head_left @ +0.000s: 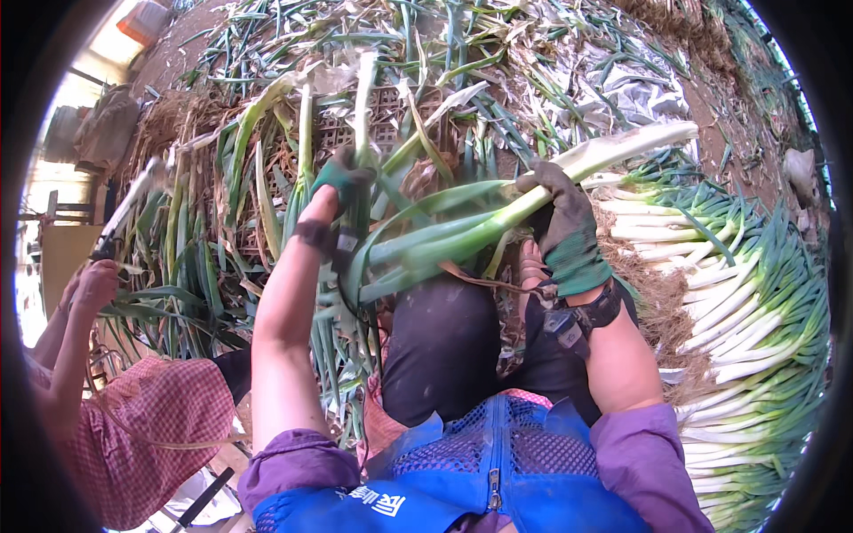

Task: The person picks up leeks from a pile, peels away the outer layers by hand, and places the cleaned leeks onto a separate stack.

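Observation:
My right hand (569,226), in a grey and green work glove, is closed around a thick leek (613,153). The white end of this leek points to the upper right, and its green leaves fan out to the left above my lap. My left hand (345,182), in a green glove, is closed around another leek (362,102). That one stands nearly upright in the picture, white end on top, its leaves hanging below the hand. Leaves of both leeks overlap between my hands, so where each ends is hard to tell.
A long row of leeks (729,306) with white shanks and brown roots lies at the right. Untrimmed leeks lean on a woven crate (336,133) ahead. Loose leaves and white sheeting (635,89) cover the ground. At the left, a co-worker's hand (96,282) grips a dark-handled tool.

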Motion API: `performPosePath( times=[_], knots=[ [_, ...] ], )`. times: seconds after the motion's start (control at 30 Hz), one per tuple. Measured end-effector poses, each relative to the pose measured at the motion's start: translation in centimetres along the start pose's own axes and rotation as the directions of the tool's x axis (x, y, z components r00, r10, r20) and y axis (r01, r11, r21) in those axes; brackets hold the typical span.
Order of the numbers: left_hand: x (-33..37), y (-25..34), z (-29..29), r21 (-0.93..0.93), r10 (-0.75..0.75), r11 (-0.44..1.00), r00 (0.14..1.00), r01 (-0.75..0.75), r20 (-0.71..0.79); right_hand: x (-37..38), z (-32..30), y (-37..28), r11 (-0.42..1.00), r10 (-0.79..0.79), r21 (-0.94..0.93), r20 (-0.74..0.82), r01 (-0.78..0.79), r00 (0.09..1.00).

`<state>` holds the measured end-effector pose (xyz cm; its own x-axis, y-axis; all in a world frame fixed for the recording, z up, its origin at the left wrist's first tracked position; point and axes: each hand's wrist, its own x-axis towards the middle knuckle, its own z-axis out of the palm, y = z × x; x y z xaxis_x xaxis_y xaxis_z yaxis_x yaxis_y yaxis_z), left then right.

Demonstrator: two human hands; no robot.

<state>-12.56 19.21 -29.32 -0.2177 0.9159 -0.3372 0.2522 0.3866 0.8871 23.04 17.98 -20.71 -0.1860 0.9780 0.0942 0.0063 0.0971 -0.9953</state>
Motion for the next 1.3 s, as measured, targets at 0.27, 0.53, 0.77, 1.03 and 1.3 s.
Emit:
performPosePath(
  times=[0.27, 0.53, 0.77, 1.03, 1.3],
  knots=[
    [-14.4, 9.4, -0.4, -0.315, 0.093, 0.947, 0.893, 0.057, 0.44, -0.3, 5.1, 0.5, 0.584, 0.378, 0.584, 0.419, -0.564, 0.826],
    [-16.3, 10.6, -0.6, 0.049, 0.155, 0.971, 0.774, -0.234, 0.614, -0.9, 7.6, 0.0, 0.899, 0.126, 0.339, 0.409, -0.278, 0.904],
    [-5.2, 0.3, -7.1, 0.17, 0.062, 0.984, 0.998, -0.06, -0.002, -0.5, 6.4, 0.2, 0.474, 0.312, 0.747, 0.354, -0.467, 0.882],
    [-0.2, -4.9, -6.9, 0.746, -0.034, 0.562, 0.912, 0.356, -0.409, -0.2, 5.5, -0.1, 0.509, 0.45, 0.708, 0.266, -0.49, 0.852],
    [-0.3, -7.3, -11.5, 0.426, -0.128, 0.872, 0.953, 0.24, -0.275, -0.7, 6.0, -0.3, 0.443, 0.4, 0.72, 0.375, -0.534, 0.836]
  ],
)
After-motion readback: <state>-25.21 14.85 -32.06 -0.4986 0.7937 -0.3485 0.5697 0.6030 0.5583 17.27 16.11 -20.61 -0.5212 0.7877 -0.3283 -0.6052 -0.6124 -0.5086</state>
